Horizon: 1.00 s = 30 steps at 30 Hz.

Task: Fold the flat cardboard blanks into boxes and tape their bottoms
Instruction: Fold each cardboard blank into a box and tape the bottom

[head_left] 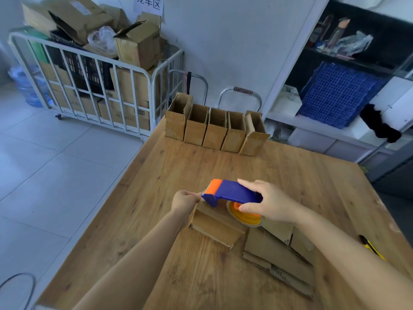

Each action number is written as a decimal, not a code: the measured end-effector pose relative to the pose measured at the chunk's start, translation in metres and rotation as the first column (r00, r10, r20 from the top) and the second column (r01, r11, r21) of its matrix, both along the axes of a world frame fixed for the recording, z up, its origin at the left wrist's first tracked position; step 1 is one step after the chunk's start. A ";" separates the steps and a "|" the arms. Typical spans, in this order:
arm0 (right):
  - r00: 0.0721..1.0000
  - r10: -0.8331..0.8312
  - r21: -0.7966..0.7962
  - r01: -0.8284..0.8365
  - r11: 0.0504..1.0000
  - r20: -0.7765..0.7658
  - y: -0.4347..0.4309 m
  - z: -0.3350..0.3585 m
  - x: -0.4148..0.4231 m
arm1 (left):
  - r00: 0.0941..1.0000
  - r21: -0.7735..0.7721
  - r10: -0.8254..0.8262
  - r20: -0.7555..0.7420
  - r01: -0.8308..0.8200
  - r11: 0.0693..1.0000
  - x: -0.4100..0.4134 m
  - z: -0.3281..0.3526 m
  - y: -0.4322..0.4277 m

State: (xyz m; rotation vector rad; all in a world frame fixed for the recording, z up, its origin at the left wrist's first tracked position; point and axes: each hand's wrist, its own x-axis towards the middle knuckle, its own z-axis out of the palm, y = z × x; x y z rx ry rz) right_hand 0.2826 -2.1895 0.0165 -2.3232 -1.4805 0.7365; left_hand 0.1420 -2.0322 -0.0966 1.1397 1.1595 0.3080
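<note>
Five folded boxes (215, 130) stand in a row at the far edge of the table (178, 171), so these seem finished. A sixth box (214, 227) lies under the hands. The right hand (268, 202) grips the tape dispenser (232, 191) above it, and the left hand (184, 203) pinches the tape end (200, 193). Some flat blanks (277, 253) lie just beside it, not yet folded.

You are in a packing or stock room. A wheeled metal cage cart (93, 86) against the wall is piled with used cardboard cartons (138, 45), under a paper sign (148, 4). Your wooden worktop (290, 175) carries a row of folded boxes (214, 133). Shelves (324, 127) to your right hold a blue plastic crate (337, 95). The floor (44, 164) is pale tile.
</note>
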 end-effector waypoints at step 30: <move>0.928 0.157 0.028 -0.177 0.984 0.336 0.004 -0.009 -0.013 | 0.679 0.453 -0.727 -0.107 0.684 0.572 -0.015 0.018 0.019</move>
